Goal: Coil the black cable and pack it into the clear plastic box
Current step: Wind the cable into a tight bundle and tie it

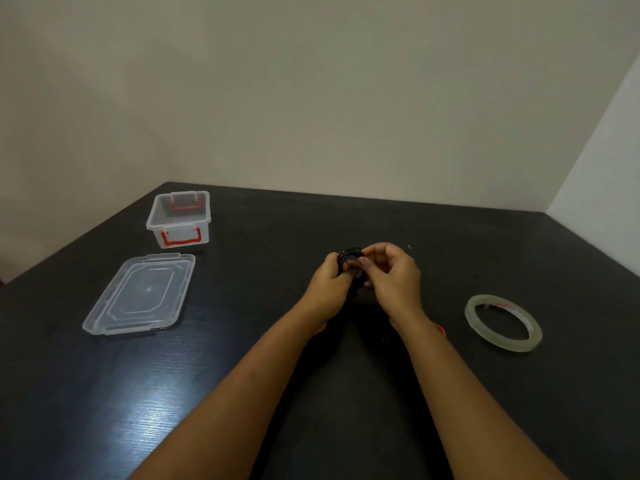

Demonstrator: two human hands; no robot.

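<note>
The black cable (349,262) is gathered into a small bundle of loops, held above the dark table (104,393) at mid-scene, between both hands and clear of the surface. The left hand (327,289) grips the left side of the bundle with its fingers curled round the loops. The right hand (393,278) meets it from the right, with thumb and forefinger pinching a strand at the top of the bundle and the remaining fingers curled beneath. Whether a free end remains outside the bundle cannot be told, as the hands cover much of it. The step in hand is judged to be the last part of coiling: seating or tucking the final turn so that the loops hold together. The clear plastic box (178,226), with red handles, stands open and upright at the far left, well apart from the hands. Its clear lid (138,294) lies flat on the table just near of it. A roll of clear tape (495,337) lies flat at the right, near the right forearm. The next move calls for a firm hold on all loops, so that none springs loose, followed by a carry to the far left and a descent into the open box. The bundle must be kept compact enough to pass between the box walls. Taping may be intended first.
</note>
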